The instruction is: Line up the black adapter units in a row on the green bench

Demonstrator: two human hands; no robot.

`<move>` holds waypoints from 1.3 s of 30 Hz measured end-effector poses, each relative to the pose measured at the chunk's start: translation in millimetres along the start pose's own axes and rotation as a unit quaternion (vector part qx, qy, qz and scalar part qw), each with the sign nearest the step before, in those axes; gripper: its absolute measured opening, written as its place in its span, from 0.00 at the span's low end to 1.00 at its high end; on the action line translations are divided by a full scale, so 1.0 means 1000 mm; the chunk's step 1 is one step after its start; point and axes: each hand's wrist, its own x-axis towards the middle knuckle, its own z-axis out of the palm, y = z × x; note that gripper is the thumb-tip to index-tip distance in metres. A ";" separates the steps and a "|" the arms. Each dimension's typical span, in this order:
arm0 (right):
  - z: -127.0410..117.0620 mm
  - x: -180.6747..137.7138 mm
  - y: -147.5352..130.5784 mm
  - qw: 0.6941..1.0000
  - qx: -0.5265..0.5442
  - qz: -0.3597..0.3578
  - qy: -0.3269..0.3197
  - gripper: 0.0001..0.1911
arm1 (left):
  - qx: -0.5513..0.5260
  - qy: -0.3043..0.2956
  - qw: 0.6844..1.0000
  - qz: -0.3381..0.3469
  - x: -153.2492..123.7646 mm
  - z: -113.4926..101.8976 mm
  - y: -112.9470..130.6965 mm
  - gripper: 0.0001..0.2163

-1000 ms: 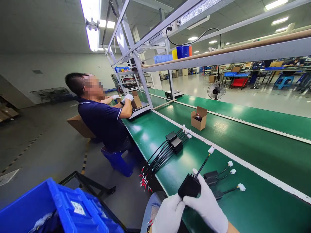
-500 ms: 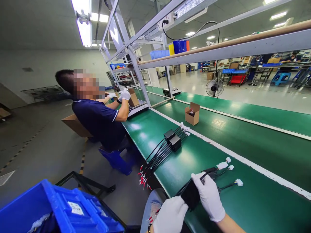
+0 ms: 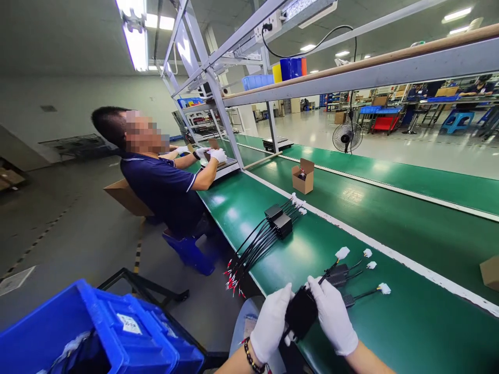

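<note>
Between my two white-gloved hands is a black box-shaped module with cables (image 3: 301,314), held above the near edge of the green bench (image 3: 393,332). My left hand (image 3: 271,322) grips its left side and my right hand (image 3: 333,317) its right side; both are closed on it. Just beyond my right fingers, more black modules (image 3: 338,275) lie on the bench, their short leads ending in white connectors (image 3: 342,253). Farther left sits a group of similar modules (image 3: 281,226), with long black cables reaching over the edge to red-tipped wire ends (image 3: 234,283).
Blue bins (image 3: 101,322) stand at lower left, black cabling inside one. An open carton (image 3: 303,176) rests on the middle green strip; another carton (image 3: 490,272) shows at the right edge. A co-worker (image 3: 156,176) sits at left beside a scale. A shelf (image 3: 351,67) crosses overhead.
My left hand has moved up along the module, which is now turned with its broad face toward me. The open carton has shifted slightly left; another carton has appeared at right. The co-worker's hands are lower.
</note>
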 end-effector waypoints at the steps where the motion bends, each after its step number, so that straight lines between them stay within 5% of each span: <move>1: -0.001 0.001 0.001 1.000 0.000 -0.006 -0.004 0.21 | -0.032 -0.033 0.999 -0.026 0.001 0.000 0.001 0.26; 5: -0.009 0.007 0.006 0.999 0.032 0.014 0.013 0.21 | -0.186 -0.272 0.936 -0.120 0.002 -0.004 -0.004 0.38; 7: -0.012 0.009 0.008 0.996 0.077 0.034 0.018 0.20 | -0.200 -0.311 0.924 -0.100 -0.001 -0.006 -0.008 0.36; 12: -0.013 0.012 0.008 0.966 0.249 0.072 -0.016 0.20 | -0.047 -0.147 0.986 0.056 -0.011 -0.007 -0.011 0.29; 18: -0.009 0.014 0.011 0.945 0.315 0.076 -0.030 0.18 | 0.130 -0.097 0.982 0.094 -0.017 -0.007 -0.003 0.26; 27: -0.021 0.019 0.014 0.986 0.163 0.036 -0.005 0.22 | 0.378 -0.034 0.913 0.146 -0.015 -0.018 0.001 0.28; 30: -0.035 0.025 0.016 0.994 0.109 0.012 -0.005 0.21 | 0.460 -0.002 0.876 0.145 -0.015 -0.035 0.013 0.17; 35: -0.053 0.036 0.024 0.974 0.223 0.031 0.007 0.17 | 0.511 0.022 0.829 0.228 -0.021 -0.069 0.026 0.15; 39: -0.058 0.038 0.026 0.959 0.281 0.036 -0.019 0.16 | 0.498 0.054 0.814 0.295 -0.029 -0.075 0.037 0.11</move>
